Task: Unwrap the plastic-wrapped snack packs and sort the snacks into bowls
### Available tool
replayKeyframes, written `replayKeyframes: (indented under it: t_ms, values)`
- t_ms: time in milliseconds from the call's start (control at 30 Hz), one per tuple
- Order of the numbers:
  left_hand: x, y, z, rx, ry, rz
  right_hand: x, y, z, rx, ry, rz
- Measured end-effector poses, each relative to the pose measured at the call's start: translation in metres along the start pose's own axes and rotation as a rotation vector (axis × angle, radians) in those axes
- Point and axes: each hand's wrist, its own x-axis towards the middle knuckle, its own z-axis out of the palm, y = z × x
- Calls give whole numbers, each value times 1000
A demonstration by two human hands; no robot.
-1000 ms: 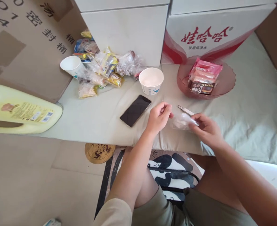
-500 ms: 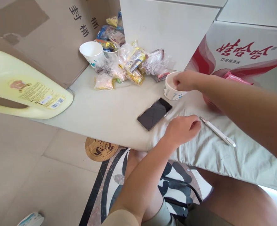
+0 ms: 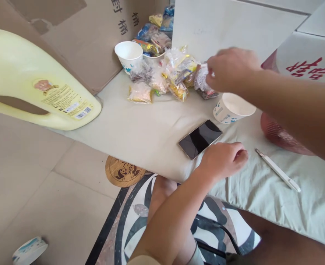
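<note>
My right hand (image 3: 231, 70) is above the rim of a white paper cup (image 3: 231, 115), next to a heap of clear and printed snack wrappers (image 3: 176, 73). Its fingers are curled in, somewhat blurred, and I cannot make out what is between them. My left hand (image 3: 225, 158) rests on the cloth as a loose fist with nothing visible in it. Just beyond it lies a dark-screened phone (image 3: 200, 138). To its right is a slim white utility knife (image 3: 278, 170) with its tip pointing away.
A second paper cup (image 3: 129, 55) stands by the cardboard box (image 3: 76, 48). A large yellow bottle (image 3: 41, 84) is at the left. A pink round object (image 3: 281, 134) sits under my right forearm. Another paper cup (image 3: 29, 251) lies on the floor.
My right hand has come up out of the paper cup and moved toward the wrappers. The view has shifted. My left hand stays in a fist near the phone.
</note>
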Motion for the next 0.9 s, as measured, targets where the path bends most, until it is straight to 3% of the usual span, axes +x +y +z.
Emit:
replayKeyframes:
  t_ms: [67,133,233,300,400,600,767,833,900]
  values:
    - [1,1,0,23,-9,-13,1,-35,14,-139,-39,-69]
    - [1,2,1,54,-25,-31,4,-51,34,-42,-52,-75]
    - [1,1,2,84,-40,-42,16,-40,61,237,14,-33]
    - [1,1,2,81,-44,-37,23,-25,70,278,18,-35]
    - [3,2,0,69,-40,-22,24,-21,64,237,-49,-48]
    - [2,1,1,55,-37,-9,1,-60,35,179,-29,-82]
    - [-2,-3,3,66,-39,-15,-56,-82,13,177,107,-80]
    - [-2,-4,2,64,-34,-26,-98,-89,6,297,286,-43]
    - [-2,-6,1,49,-38,-30,-146,-94,2,425,563,101]
